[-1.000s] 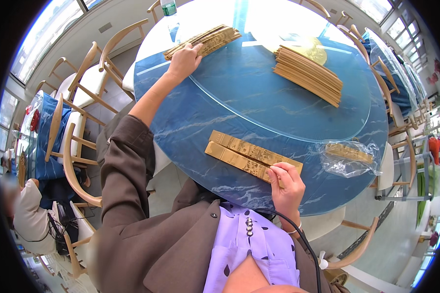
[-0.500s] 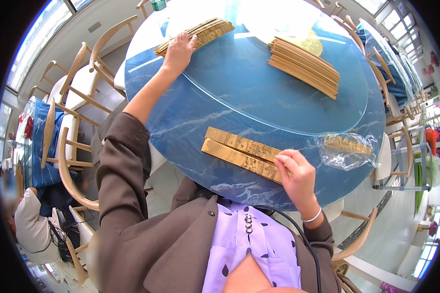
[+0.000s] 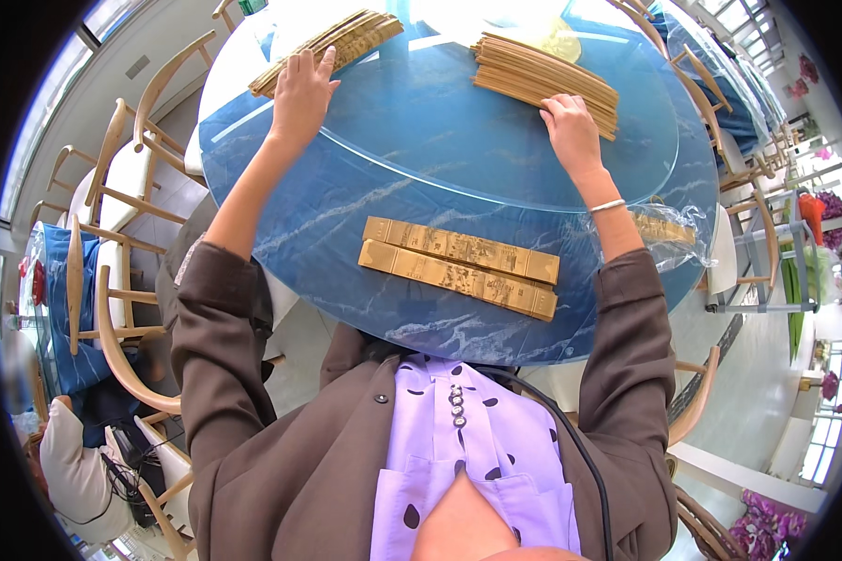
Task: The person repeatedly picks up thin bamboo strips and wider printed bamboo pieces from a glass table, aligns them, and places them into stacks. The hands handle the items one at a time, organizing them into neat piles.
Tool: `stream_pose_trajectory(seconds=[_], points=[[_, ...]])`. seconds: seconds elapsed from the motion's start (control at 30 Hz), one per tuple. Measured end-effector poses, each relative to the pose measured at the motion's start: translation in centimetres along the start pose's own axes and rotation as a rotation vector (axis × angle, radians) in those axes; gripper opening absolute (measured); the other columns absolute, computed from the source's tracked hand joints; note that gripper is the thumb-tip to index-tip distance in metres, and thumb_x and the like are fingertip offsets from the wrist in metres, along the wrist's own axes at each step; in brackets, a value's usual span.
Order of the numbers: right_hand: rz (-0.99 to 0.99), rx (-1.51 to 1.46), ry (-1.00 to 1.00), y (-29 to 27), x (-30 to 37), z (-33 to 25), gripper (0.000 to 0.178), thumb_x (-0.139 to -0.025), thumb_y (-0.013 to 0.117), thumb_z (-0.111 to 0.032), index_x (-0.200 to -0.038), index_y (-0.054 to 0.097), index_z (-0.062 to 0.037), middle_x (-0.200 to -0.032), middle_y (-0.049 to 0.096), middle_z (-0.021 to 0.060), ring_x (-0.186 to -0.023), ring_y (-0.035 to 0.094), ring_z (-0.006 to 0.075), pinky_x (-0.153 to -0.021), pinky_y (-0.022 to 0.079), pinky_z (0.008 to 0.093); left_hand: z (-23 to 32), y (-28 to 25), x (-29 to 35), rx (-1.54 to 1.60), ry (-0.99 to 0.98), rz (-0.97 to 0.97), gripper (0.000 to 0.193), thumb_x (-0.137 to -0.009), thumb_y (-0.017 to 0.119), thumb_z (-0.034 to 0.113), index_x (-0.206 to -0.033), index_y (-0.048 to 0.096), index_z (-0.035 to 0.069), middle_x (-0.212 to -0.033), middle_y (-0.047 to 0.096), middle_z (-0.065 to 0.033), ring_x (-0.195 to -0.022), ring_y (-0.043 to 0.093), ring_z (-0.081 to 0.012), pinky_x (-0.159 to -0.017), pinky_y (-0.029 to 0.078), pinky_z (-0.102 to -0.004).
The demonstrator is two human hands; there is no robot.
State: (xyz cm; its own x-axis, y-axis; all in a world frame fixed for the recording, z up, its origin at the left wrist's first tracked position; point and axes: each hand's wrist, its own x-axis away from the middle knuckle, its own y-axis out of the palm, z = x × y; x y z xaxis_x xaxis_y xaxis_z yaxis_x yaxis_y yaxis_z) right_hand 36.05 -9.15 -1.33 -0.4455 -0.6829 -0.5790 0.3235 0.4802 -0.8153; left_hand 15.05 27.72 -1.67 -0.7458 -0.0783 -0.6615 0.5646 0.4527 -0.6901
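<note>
Two long, narrow gold printed strips (image 3: pixel 458 266), seemingly flat card or paper sleeves, lie side by side on the near part of the blue table. At the far left is a fanned stack of similar strips (image 3: pixel 360 35). My left hand (image 3: pixel 301 98) rests on its near edge, fingers stretched and slightly apart. On the far right, a second stack (image 3: pixel 543 73) shows mainly its layered tan edges. My right hand (image 3: pixel 573 136) touches this stack's near side, with thumb and fingertips pinched at the edge strip.
The round table (image 3: pixel 412 327) has a blue marbled cover and a raised glass turntable (image 3: pixel 421 140). Crumpled clear plastic (image 3: pixel 674 234) around a gold piece lies at the right edge. Wooden chairs (image 3: pixel 112 346) surround the table.
My right hand has left the near strips and reached forward to the right stack. The left hand stays at its stack. The whole view has shifted slightly.
</note>
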Motion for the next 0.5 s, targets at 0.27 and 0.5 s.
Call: stream_pose_trajectory(seconds=[0.27,0.5], points=[[-0.158,0.045,0.04,0.5,-1.4,0.7,0.019,-0.088,0.072,-0.025,-0.091,0.069,-0.0071,-0.099,0.065,0.0089,-0.103,0.062,0.029,-0.09,0.053,0.0415,9.2,-15.0,8.2,0.697,-0.119,-0.013,0.042,-0.088,0.071,0.011,-0.128,0.06,0.002,-0.107,0.054,-0.0132,-0.096,0.054,-0.0304,-0.085,0.049,-0.0396],[-0.325,0.005,-0.098,-1.7,-0.5,0.1,0.02,-0.091,0.07,-0.024,-0.091,0.065,-0.0053,-0.097,0.064,0.01,-0.1,0.062,0.0296,-0.089,0.051,0.0418,13.0,-17.9,14.7,0.882,-0.203,-0.004,0.035,-0.084,0.072,0.003,-0.119,0.065,0.002,-0.1,0.059,-0.0125,-0.088,0.056,-0.0304,-0.078,0.05,-0.0393]])
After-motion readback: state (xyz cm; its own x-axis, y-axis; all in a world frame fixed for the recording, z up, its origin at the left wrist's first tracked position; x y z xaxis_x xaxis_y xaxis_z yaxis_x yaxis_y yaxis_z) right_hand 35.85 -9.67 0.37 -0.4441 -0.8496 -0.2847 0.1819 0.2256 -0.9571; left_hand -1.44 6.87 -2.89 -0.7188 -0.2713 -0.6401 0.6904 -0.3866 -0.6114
